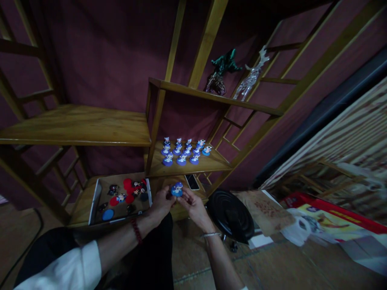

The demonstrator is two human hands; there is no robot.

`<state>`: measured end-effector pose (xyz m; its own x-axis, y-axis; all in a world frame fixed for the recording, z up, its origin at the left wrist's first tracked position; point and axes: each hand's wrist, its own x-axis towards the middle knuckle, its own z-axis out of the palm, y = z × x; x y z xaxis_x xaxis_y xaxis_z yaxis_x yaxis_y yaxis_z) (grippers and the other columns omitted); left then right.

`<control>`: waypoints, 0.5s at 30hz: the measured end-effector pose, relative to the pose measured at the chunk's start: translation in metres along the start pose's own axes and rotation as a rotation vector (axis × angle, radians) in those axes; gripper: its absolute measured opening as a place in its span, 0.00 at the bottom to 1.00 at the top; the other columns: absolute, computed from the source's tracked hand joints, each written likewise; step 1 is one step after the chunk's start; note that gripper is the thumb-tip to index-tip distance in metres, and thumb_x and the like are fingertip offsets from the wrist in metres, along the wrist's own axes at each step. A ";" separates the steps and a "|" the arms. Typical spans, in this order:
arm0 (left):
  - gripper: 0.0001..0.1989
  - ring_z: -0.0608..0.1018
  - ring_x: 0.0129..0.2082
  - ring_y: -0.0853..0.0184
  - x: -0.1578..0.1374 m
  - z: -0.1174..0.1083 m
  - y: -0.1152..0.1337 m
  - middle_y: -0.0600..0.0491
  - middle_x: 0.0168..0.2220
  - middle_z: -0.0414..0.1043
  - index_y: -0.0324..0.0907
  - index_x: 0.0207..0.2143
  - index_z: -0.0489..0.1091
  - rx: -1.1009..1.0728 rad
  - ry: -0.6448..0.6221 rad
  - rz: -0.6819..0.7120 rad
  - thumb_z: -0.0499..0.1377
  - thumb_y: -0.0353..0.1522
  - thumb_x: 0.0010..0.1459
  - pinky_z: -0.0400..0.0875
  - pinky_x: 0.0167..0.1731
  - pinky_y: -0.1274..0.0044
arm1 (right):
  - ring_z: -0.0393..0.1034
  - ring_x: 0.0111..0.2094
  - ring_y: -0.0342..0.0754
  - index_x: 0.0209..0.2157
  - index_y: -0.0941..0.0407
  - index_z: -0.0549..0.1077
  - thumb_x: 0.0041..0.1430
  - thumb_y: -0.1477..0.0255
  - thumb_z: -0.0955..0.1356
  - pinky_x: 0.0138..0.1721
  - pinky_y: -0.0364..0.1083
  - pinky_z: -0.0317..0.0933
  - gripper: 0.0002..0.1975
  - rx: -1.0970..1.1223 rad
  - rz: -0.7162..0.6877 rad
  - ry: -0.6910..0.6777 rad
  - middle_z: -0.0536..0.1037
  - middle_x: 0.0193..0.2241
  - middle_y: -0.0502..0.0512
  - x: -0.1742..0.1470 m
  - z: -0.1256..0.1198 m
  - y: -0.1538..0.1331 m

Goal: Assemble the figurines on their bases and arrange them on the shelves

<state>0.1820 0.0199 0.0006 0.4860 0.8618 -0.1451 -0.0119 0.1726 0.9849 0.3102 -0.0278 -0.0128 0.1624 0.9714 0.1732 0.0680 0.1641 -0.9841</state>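
Observation:
Between my two hands is a small figurine [177, 189] with purple hair and a blue base. My left hand [161, 201] grips it from the left, and the fingers of my right hand [192, 203] close on its right side. Beyond them, several similar figurines [182, 158] stand in rows on a wooden shelf [211, 164], most on purple bases. To the left of my hands lies a shallow cardboard box [101, 193] holding several dark figurines [113, 189], red round bases [128, 183] and a blue disc [108, 214].
A phone [192, 182] lies on the lower board beyond my right hand. Right of it stands a round black stool [230, 215]. A green statue [225, 64] and a clear deer figure [252, 76] occupy the upper shelf. Plastic bags [299, 227] and a red box [332, 211] sit at right.

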 end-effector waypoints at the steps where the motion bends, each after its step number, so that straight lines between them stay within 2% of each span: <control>1: 0.19 0.71 0.26 0.74 0.001 0.000 0.000 0.53 0.32 0.72 0.38 0.46 0.65 0.013 -0.004 -0.001 0.53 0.22 0.50 0.65 0.24 0.83 | 0.71 0.42 0.50 0.43 0.53 0.69 0.45 0.64 0.72 0.49 0.52 0.62 0.21 0.005 0.000 0.003 0.77 0.38 0.54 0.001 -0.001 0.001; 7: 0.20 0.70 0.25 0.74 0.003 0.004 0.006 0.54 0.30 0.71 0.39 0.47 0.64 0.063 -0.014 -0.001 0.52 0.22 0.50 0.64 0.23 0.83 | 0.71 0.42 0.49 0.41 0.53 0.70 0.47 0.66 0.71 0.48 0.50 0.62 0.17 -0.018 -0.036 -0.013 0.76 0.38 0.53 0.003 -0.006 -0.001; 15: 0.20 0.70 0.25 0.73 0.006 0.007 0.010 0.54 0.29 0.68 0.38 0.48 0.63 0.087 -0.031 0.036 0.53 0.24 0.51 0.65 0.24 0.83 | 0.71 0.39 0.48 0.41 0.53 0.71 0.46 0.67 0.71 0.47 0.50 0.63 0.18 -0.062 -0.061 0.028 0.76 0.37 0.53 0.006 -0.012 -0.006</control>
<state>0.1907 0.0237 0.0106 0.5133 0.8513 -0.1083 0.0458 0.0988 0.9941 0.3225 -0.0251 -0.0055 0.1834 0.9546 0.2348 0.1390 0.2113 -0.9675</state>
